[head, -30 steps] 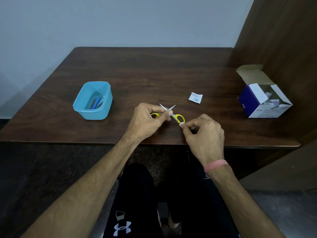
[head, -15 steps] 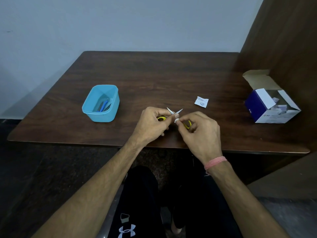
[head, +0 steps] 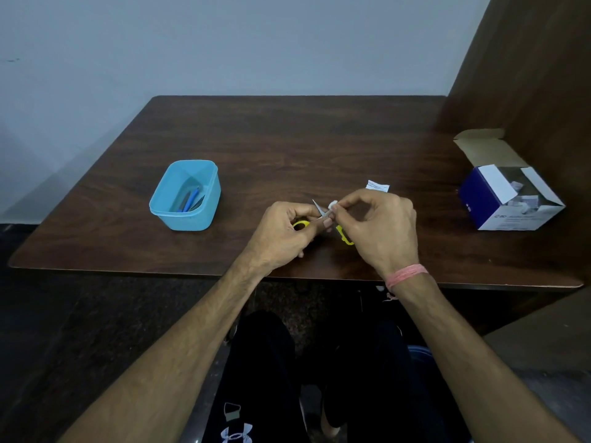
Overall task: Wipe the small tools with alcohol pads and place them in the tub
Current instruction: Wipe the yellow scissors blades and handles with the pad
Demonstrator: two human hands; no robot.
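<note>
Small scissors with yellow handles (head: 343, 235) are held open above the table's front middle. My left hand (head: 281, 235) grips them near the pivot, one yellow loop showing under its fingers. My right hand (head: 380, 228) pinches a small white alcohol pad (head: 332, 206) against one blade near the tip. The other blade points up and left. The blue tub (head: 204, 215) stands to the left of my hands, with a blue-handled tool and a dark tool inside.
A torn white pad wrapper (head: 378, 186) lies just behind my right hand. An open blue and white box of pads (head: 508, 199) stands at the right by a brown wooden side panel (head: 527, 75). The brown wooden table (head: 287, 139) ends just before my wrists.
My right hand has slid the pad from the yellow handle up along the scissors to the blade. The left hand keeps its grip.
</note>
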